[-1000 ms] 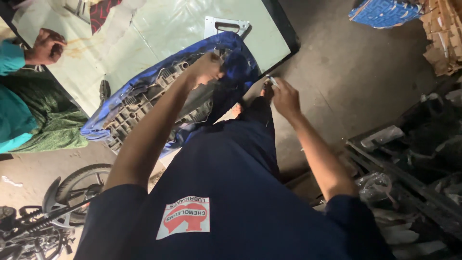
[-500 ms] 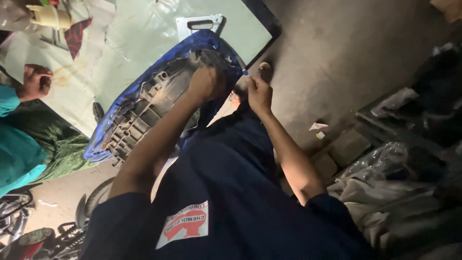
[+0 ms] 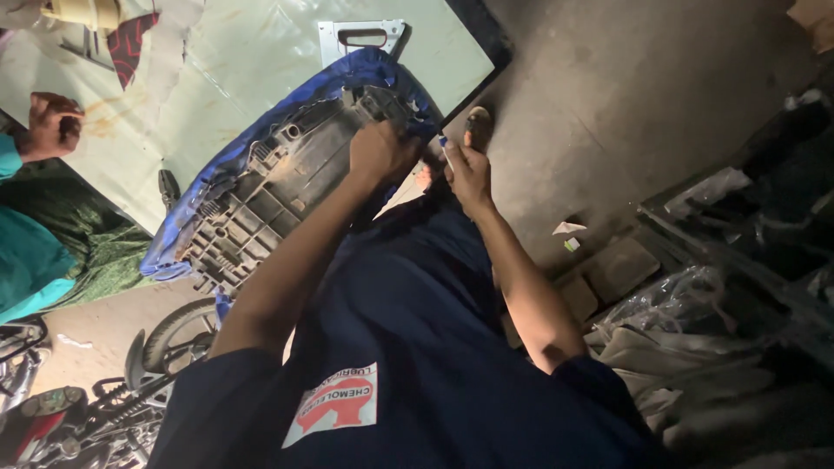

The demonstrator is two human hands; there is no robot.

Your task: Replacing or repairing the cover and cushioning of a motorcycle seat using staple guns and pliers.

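The view is dark on the right side, and the pile of plastic bags [image 3: 686,300] and junk there is hard to make out. The person's own blue shirt [image 3: 417,347] fills the bottom of the view and hides their lap and legs. A motorcycle seat [image 3: 278,187] lies upside down in front of them, so its black plastic underside with ribs shows, and its blue cover wraps around the edge. The near end of the seat is hidden behind the left hand [image 3: 380,152]. That hand reaches out with a straight arm and rests on the near end of the seat, fingers curled down over the edge and gripping it. The right hand [image 3: 469,169] is just beside it, arm bent at the elbow, fingers closed around a small thing with a blue and white tip [image 3: 445,148]; what it is cannot be told. The seat rests on a pale green sheet [image 3: 261,69] on the floor. At the far left, another person in a teal sleeve [image 3: 26,252] shows only a closed hand [image 3: 50,126]. A motorbike wheel [image 3: 178,334] is cut off at the bottom left.
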